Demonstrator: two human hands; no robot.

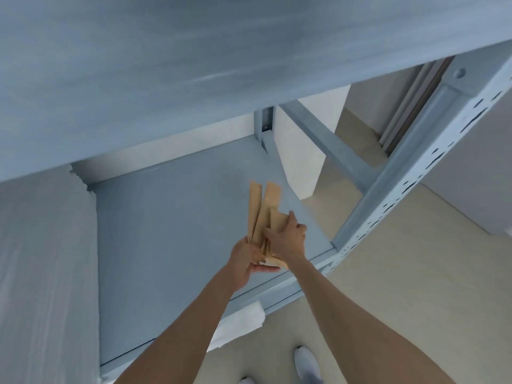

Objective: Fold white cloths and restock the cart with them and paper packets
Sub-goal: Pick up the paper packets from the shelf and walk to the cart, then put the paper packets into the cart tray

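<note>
Both my hands hold a fanned bundle of long brown paper packets [263,212] over the right part of a grey-blue metal shelf [171,231]. My left hand [246,261] cups the bundle's lower end from below. My right hand [285,234] presses on the packets from the right side. A tall stack of white cloths [47,273] fills the left part of the same shelf. One white cloth [241,322] pokes out under the shelf's front edge, beneath my left forearm.
A higher shelf board [194,65] overhangs the whole upper view. A perforated metal upright [415,176] and a cross brace [327,142] stand to the right. Beige floor [401,273] lies beyond, with my white shoes [306,361] at the bottom.
</note>
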